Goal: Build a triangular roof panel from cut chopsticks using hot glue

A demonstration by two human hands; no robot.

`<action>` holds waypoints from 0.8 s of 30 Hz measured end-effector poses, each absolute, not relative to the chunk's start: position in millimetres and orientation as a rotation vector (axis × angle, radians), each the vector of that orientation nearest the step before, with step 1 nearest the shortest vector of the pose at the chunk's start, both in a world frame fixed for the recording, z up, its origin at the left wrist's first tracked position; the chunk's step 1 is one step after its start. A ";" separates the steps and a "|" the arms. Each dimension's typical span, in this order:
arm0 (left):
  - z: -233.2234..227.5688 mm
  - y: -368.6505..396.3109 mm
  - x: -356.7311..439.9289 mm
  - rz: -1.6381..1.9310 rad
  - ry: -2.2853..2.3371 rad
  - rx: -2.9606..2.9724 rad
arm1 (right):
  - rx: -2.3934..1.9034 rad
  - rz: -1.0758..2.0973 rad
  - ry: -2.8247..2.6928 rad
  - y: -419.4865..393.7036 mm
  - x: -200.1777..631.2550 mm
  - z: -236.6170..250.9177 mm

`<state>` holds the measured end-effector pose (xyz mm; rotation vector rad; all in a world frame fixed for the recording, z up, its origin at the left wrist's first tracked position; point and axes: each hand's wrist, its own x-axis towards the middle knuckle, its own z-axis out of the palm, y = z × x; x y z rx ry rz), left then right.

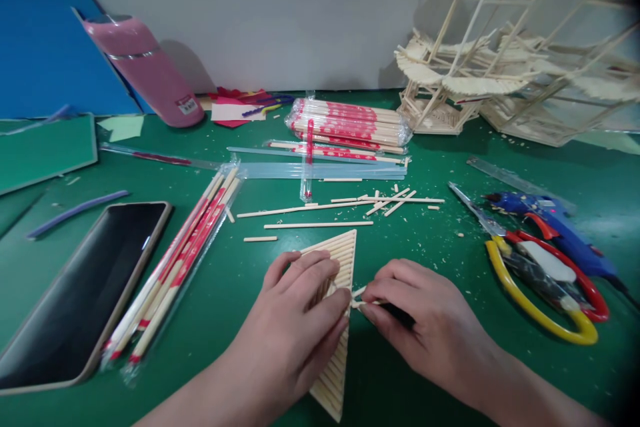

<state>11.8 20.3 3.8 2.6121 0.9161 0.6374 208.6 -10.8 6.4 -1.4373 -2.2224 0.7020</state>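
Observation:
A slatted panel of thin wooden sticks (344,260), tapered toward its ends, sits under my left hand (305,313). The fingers of that hand are curled over the panel and grip it near its right edge. My right hand (415,317) pinches short wooden sticks (359,299) between thumb and fingers, right at the panel's edge. Part of the sticks is hidden by the fingertips. Beyond the hands, several loose sticks (320,225) and cut pieces lie on the green table (210,300).
Red-and-yellow scissors (545,287) and a blue glue gun (565,227) lie at right. A phone (95,287) and wrapped chopsticks (175,267) are at left. Behind stand a pink bottle (145,70), a chopstick bundle (347,123), glue sticks (320,171) and a stick-built model (465,67).

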 end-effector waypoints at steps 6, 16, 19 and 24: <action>3.3 19.8 11.4 0.655 0.908 2.605 | -1.440 0.709 -2.229 -10.7 207.9 7.1; 12.4 18.6 11.7 0.697 0.913 2.519 | -1.382 0.671 -2.132 -11.1 213.1 11.3; 18.3 14.9 15.3 0.769 0.956 2.492 | -1.348 0.689 -2.115 -11.7 211.3 15.6; 28.1 10.7 28.1 0.775 0.995 2.431 | -1.318 0.697 -2.095 -13.3 209.8 20.6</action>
